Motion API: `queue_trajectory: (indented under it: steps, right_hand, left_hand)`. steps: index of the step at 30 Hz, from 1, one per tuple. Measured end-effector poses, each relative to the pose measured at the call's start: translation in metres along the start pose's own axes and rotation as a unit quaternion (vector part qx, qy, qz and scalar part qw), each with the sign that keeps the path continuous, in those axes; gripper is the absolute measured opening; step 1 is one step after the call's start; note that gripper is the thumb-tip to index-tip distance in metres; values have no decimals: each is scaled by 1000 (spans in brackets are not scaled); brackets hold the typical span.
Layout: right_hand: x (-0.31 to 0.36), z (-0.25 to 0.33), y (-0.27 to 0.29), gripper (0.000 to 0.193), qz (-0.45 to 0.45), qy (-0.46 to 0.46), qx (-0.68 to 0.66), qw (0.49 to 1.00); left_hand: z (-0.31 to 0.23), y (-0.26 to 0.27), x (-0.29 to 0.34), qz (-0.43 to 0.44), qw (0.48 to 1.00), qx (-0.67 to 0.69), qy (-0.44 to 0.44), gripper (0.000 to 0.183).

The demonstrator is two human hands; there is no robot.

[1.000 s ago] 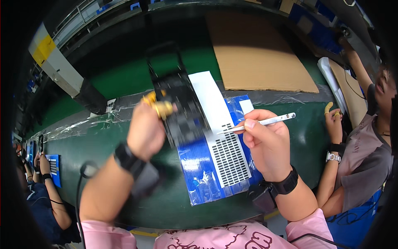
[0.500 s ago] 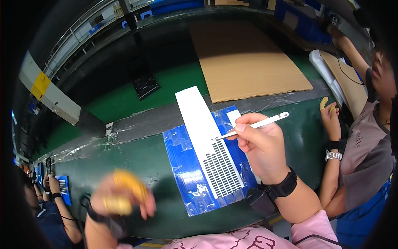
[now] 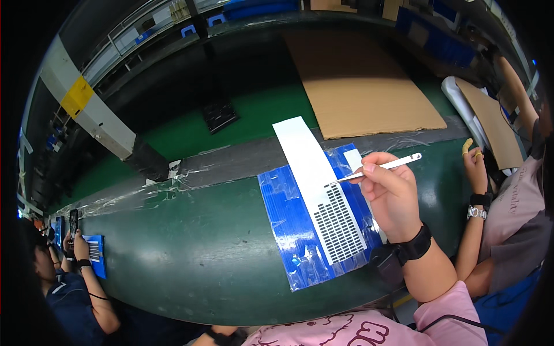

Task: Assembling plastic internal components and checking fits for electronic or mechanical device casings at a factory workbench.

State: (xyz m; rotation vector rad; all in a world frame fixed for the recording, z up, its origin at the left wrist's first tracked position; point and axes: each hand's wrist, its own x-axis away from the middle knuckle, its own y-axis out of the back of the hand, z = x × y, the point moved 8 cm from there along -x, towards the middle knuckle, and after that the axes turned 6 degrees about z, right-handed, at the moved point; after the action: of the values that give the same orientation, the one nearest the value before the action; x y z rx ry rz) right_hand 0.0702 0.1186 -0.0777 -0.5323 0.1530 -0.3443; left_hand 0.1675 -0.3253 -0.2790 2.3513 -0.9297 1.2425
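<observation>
Slanting through right grip (image 3: 391, 195): tweezers (image 3: 401, 162)

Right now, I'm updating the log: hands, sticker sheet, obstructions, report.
Right hand grips white tweezers. Left hand mostly below frame. Black-sticker sheet overhangs far edge of blue board. Right hand hides part of board.

A hand could pass over the broad stretch of green tabletop (image 3: 190, 242) left of the blue board (image 3: 271, 199), up to the dark strip (image 3: 236, 161). Above the board, the right hand (image 3: 392, 193) and its tweezers (image 3: 392, 165) block the way, the tip pointing left over the white sheet (image 3: 303, 144). Past the strip, a pillar (image 3: 98, 121) rises at left, a flat black panel (image 3: 219, 117) lies mid-way, and cardboard (image 3: 369, 86) covers the right. A narrower lane runs between the right hand and a co-worker's hand (image 3: 475, 166).
</observation>
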Motion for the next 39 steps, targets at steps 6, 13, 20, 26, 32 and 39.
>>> queue_trajectory:
  steps: [6, 13, 20, 26, 32, 39]
  right_hand:
    - [2, -2, 3, 7, -7, -7, 0, 1000]
    - [0, -3, 3, 8, 3, -1, -6, 1000]
    - [-4, 2, -4, 7, 85, -59, 195, 975]
    - [-18, -16, 15, 5, 68, -100, 152, 981]
    - [-19, -30, 14, 5, 84, -109, 154, 978]
    - [-18, -35, 14, 6, 82, -115, 183, 973]
  left_hand:
    - [20, -7, -18, -1, 1000, -5, -24, 28]
    - [20, -13, -20, -5, 1000, -14, -22, 28]
    - [9, -20, -25, 5, 999, -44, -12, 29]
    - [3, -30, -22, 29, 997, -74, 2, 29]
    - [-2, -35, -11, 31, 995, -90, 8, 29]
    - [-9, -35, 7, 18, 995, -102, 4, 30]
